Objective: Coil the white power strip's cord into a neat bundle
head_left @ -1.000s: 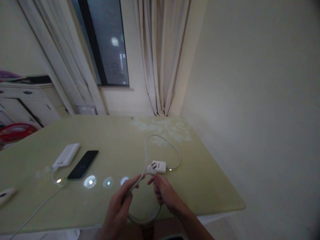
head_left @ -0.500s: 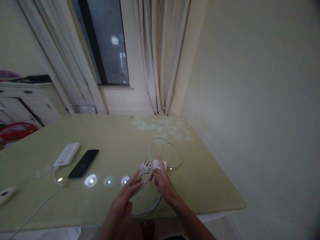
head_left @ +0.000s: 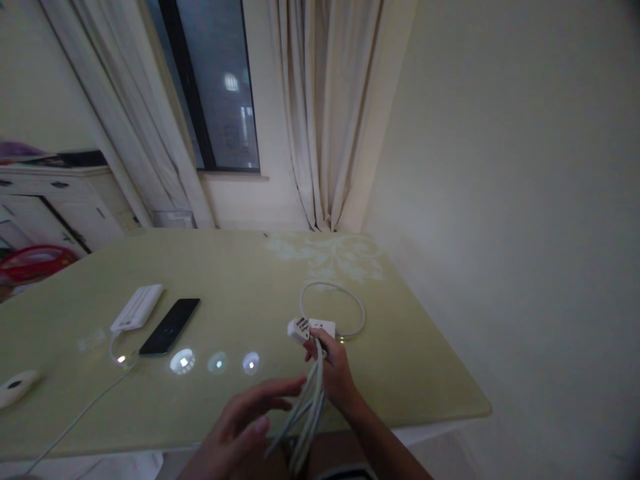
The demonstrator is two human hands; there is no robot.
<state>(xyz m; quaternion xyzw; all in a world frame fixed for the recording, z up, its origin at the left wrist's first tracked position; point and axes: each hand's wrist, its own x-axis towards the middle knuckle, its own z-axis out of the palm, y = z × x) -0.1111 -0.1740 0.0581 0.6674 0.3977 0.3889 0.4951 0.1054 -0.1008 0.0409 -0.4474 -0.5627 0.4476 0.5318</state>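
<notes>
My right hand (head_left: 334, 367) is closed around a bundle of white power cord (head_left: 311, 407), which hangs down past the table's front edge. Just beyond its fingertips is a white plug (head_left: 299, 329) with its prong side showing. Right behind the plug lies a white power strip (head_left: 324, 327), partly covered by my hand. A loop of its cord (head_left: 364, 310) curls on the table beyond. To the left of the bundle is my left hand (head_left: 245, 417), fingers stretched out and apart, the fingertips at the cord; whether they touch it I cannot tell.
A white power bank (head_left: 137, 308) and a dark phone (head_left: 171, 327) lie on the left of the greenish table (head_left: 240, 280), near a thin white cable (head_left: 83, 410). A white oval object (head_left: 19, 388) is at the far left. The wall (head_left: 500, 233) borders the table's right side.
My right hand has gone from the power strip to gripping the cord bundle by the plug. The cord is gathered together, and my left hand has moved down and nearer to me.
</notes>
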